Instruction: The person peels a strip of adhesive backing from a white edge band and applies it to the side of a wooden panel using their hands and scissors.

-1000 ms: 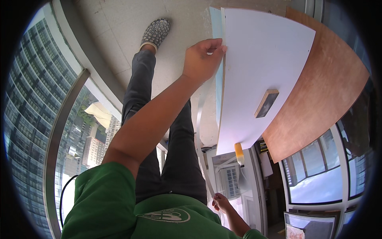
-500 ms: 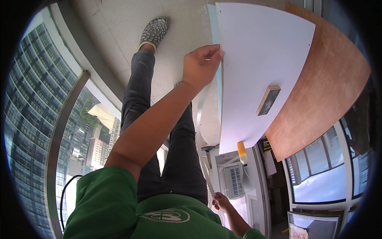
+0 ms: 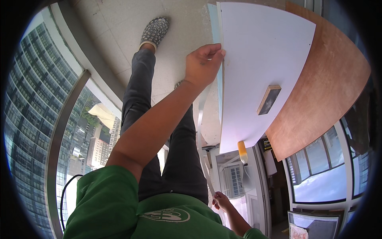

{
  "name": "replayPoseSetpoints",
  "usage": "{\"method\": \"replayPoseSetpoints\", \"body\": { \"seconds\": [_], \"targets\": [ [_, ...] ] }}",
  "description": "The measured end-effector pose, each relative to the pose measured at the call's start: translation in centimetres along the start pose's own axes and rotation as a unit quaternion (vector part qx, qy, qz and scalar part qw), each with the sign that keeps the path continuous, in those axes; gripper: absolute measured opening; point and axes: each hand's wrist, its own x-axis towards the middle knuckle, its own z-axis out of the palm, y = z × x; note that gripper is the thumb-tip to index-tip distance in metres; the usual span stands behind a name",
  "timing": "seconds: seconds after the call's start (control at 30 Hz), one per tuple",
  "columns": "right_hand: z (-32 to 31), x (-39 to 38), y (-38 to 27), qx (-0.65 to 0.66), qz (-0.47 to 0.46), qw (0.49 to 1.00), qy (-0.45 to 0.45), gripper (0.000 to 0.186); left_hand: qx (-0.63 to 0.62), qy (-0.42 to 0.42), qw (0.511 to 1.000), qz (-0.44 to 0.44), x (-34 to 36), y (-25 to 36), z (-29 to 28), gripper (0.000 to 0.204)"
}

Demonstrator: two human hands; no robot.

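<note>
In the head view, a smooth white board (image 3: 262, 51) lies at upper right, its long left edge bordering the floor (image 3: 183, 28), where 1 spotted shoe (image 3: 155, 31) rests well apart. A brown sheet (image 3: 322, 91) runs along its right side; a block (image 3: 269, 100) and a yellow bottle (image 3: 242, 150) occupy its near part. The left hand (image 3: 202, 67) has its grip pressed together at that left edge; I cannot tell what it pinches. The right hand (image 3: 221, 201), lower down, pinches a thin, pale, curving strip (image 3: 200, 117) beside the board.
</note>
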Motion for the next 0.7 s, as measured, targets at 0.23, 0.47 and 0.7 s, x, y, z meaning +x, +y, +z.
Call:
{"method": "replayPoseSetpoints", "body": {
  "seconds": [0.23, 0.47, 0.7],
  "targets": [
    [0.0, 0.2, 0.5, -0.023, -0.009, 1.000, -0.004, 0.020, -0.008, -0.011, 1.000, 0.001, -0.4, -0.5, 0.2, 0.033],
    [-0.9, 1.5, 4.2, 0.017, -0.046, 0.999, 0.000, 0.018, 0.110, 0.000, 0.992, 0.065, -3.3, -2.5, -0.3, 0.037],
    [-4.3, 5.2, 6.9, 0.017, -0.083, 0.996, 0.039, 0.016, 0.121, 0.048, 0.990, 0.046, -4.6, -3.2, 0.6, 0.039]
  ]
}}
